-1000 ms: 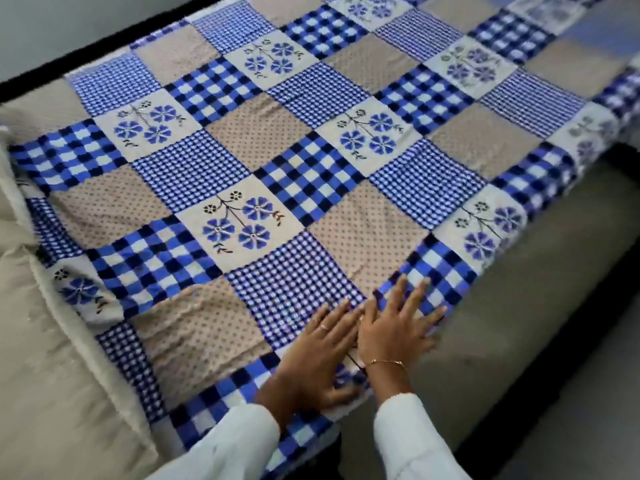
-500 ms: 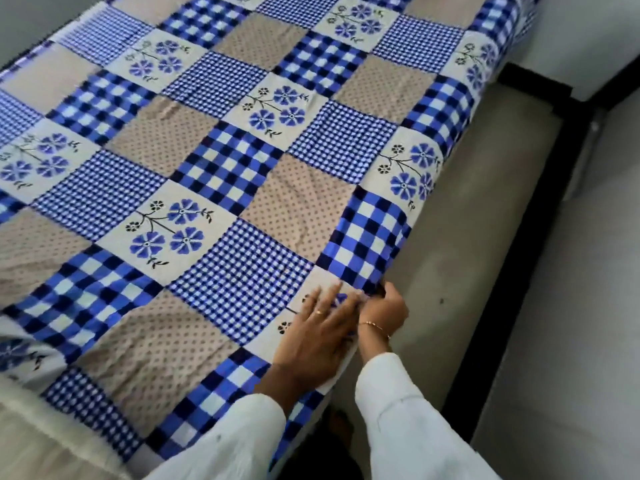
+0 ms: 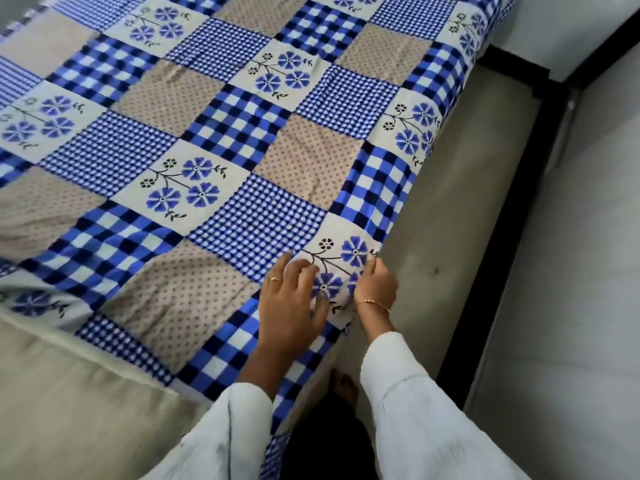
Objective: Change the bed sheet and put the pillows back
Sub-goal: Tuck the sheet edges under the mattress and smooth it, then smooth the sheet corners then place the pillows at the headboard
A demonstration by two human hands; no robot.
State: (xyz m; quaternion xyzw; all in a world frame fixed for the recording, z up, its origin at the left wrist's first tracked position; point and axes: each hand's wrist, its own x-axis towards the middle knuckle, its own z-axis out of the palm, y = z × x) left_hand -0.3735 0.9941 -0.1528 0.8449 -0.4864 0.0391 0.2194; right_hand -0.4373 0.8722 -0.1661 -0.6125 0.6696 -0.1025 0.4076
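Note:
A patchwork bed sheet of blue checks, beige dots and blue flowers lies spread over the bed. My left hand rests on it near the bed's right edge, fingers spread and lightly bent on a flower patch. My right hand is at that edge, its fingers curled over the sheet's hem where it drops down the mattress side. No pillow is clearly in view.
A beige padded cover or cushion lies at the lower left, overlapping the sheet's corner. A black bed frame runs along the mattress side, with pale floor beyond. My bare foot stands beside the bed.
Both hands lay flat on the sheet a second ago. My right hand has since moved to the bed's edge and curled over the hem; my view has swung right along the bed.

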